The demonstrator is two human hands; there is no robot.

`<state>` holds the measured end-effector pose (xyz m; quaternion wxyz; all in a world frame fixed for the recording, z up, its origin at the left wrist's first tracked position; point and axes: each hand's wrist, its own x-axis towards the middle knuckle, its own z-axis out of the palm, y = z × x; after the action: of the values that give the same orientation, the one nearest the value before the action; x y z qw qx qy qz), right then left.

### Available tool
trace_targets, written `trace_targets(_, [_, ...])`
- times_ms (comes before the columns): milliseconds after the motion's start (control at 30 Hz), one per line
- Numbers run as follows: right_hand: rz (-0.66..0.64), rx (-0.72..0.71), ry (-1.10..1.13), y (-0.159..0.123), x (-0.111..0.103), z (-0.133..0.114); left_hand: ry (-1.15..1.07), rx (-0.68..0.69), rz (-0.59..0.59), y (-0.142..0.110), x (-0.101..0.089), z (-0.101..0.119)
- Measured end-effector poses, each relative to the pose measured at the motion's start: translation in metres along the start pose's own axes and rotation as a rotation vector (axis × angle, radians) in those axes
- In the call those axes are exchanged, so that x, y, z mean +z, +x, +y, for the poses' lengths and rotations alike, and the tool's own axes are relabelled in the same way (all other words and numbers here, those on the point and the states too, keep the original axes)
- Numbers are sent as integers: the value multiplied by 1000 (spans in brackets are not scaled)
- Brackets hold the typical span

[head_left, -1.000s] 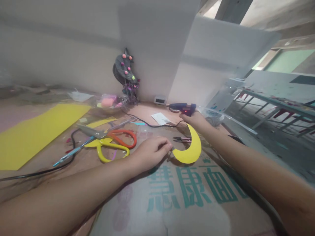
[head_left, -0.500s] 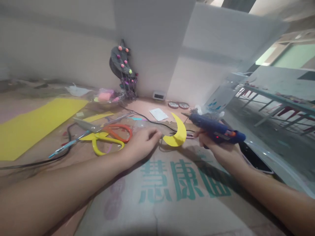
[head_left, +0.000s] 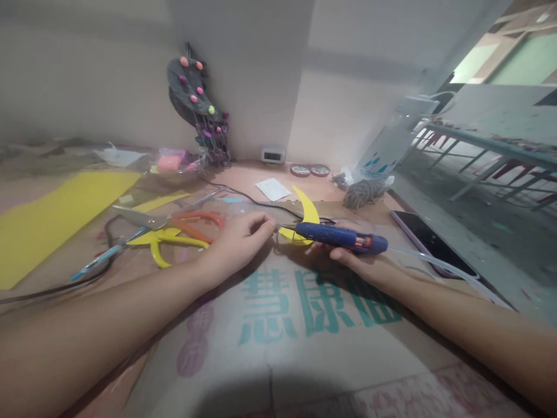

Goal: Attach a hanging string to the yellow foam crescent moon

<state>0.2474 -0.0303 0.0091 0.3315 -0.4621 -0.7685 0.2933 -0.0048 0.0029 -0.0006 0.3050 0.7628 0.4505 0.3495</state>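
Observation:
My left hand [head_left: 248, 235] is closed in a pinch; what its fingertips hold is too small to make out. A thin dark strand loops below them. Just right of the fingertips is a yellow paper crescent [head_left: 310, 209], its lower part partly hidden. Wrapped in my right hand [head_left: 354, 255] is a blue glue gun [head_left: 331, 234], held level with its nozzle pointing left, at my left fingertips and across the crescent. Beneath both hands lies printed cardboard [head_left: 209, 371]. Scissors with an orange and a yellow handle [head_left: 161, 235] lie beside my left forearm.
Yellow sheet [head_left: 56, 220] and a light-blue pen [head_left: 98, 261] lie left. A grey crescent ornament with pompoms [head_left: 187, 93] stands against the wall. At right are grey yarn [head_left: 365, 193] and a phone [head_left: 435, 241]. A white packet [head_left: 272, 189] lies behind the crescent.
My right hand has brought the glue gun left and down, from beside the crescent to its nozzle at my left fingertips. The phone shows more fully. My left hand keeps its pinch.

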Motion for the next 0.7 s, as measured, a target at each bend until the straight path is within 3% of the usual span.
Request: trace_targets(700, [14, 14, -112, 2, -1, 9, -18, 46, 6, -2, -1, 3])
